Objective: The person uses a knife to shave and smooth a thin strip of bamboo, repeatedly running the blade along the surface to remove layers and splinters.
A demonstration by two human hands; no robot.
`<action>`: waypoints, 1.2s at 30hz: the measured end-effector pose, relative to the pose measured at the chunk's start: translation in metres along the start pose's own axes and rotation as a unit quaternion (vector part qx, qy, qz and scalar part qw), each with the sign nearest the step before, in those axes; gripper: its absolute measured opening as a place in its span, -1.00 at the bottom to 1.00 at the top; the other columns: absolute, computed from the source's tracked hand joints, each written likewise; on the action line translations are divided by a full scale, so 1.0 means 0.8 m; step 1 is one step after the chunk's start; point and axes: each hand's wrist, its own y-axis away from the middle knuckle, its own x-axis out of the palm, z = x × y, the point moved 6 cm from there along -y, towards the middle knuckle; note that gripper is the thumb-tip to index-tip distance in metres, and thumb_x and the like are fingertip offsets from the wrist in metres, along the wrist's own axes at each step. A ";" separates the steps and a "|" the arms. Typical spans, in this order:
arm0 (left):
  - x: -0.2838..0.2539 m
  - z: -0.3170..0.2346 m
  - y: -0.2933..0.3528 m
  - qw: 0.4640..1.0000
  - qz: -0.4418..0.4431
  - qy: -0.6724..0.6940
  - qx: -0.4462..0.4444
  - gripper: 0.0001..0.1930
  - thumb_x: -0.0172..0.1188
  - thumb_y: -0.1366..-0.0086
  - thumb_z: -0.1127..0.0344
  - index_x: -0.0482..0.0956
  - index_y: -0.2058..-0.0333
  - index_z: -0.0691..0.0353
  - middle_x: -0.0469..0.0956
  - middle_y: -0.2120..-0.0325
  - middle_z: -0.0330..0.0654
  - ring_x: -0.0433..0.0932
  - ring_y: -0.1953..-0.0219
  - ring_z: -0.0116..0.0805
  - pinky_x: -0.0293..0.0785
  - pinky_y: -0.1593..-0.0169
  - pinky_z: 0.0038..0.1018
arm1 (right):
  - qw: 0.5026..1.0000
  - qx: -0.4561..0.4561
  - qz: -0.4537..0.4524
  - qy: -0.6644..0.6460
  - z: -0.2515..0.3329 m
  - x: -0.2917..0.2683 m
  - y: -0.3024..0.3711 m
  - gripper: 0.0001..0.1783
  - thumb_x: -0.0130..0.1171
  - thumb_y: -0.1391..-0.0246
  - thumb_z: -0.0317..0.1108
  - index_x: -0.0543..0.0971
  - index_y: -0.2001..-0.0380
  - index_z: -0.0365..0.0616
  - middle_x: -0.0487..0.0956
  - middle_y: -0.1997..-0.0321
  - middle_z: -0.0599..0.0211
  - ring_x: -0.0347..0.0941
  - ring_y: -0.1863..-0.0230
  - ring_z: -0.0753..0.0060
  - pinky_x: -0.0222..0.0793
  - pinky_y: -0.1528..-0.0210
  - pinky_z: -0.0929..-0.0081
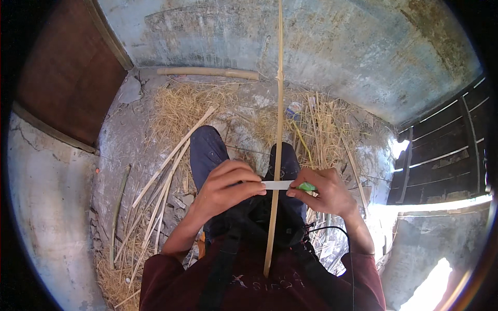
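A long, narrow bamboo strip runs upright through the middle of the view, its lower end against my dark red shirt. Across it, between my legs, lies a flat, pale knife blade with a bit of green at its right end, apparently the handle. My left hand is closed, thumb and fingers pinching the blade's left end. Around the green end my right hand is closed, thumb and forefinger near the strip. The palm side of both hands is hidden.
Long split bamboo pieces lean at my left, near a greenish stick. Straw-like shavings cover much of the floor. A bamboo pole lies along the far wall. More strips lie to the right, before a slatted panel.
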 end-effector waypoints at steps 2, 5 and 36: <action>-0.002 -0.005 0.004 1.000 0.010 -0.025 0.013 -0.69 0.54 -0.02 0.41 0.80 0.20 0.21 0.70 0.25 -0.24 0.68 0.16 -0.22 0.62 0.12 -0.31 | 1.000 0.001 -0.004 -0.001 0.001 0.003 0.005 -0.76 0.53 -0.16 -0.24 0.65 0.32 -0.10 0.68 0.48 0.29 0.61 0.58 0.17 0.42 0.54 0.24; -0.001 -0.014 0.009 0.998 0.006 -0.043 0.037 -0.72 0.57 0.00 0.42 0.83 0.24 0.21 0.70 0.34 -0.27 0.69 0.24 -0.27 0.63 0.21 -0.35 | 1.000 -0.004 -0.005 -0.012 0.003 0.005 0.010 -0.78 0.56 -0.12 -0.32 0.68 0.39 -0.17 0.68 0.49 0.29 0.62 0.56 0.19 0.40 0.53 0.27; 0.015 0.040 -0.004 0.992 -0.043 -0.041 0.108 -0.76 0.51 -0.04 0.53 0.76 0.26 0.29 0.63 0.39 -0.25 0.66 0.29 -0.27 0.61 0.32 -0.39 | 0.997 0.019 -0.037 -0.072 -0.042 0.008 -0.022 -0.82 0.52 -0.15 -0.39 0.69 0.43 -0.18 0.65 0.53 0.28 0.64 0.53 0.22 0.45 0.52 0.30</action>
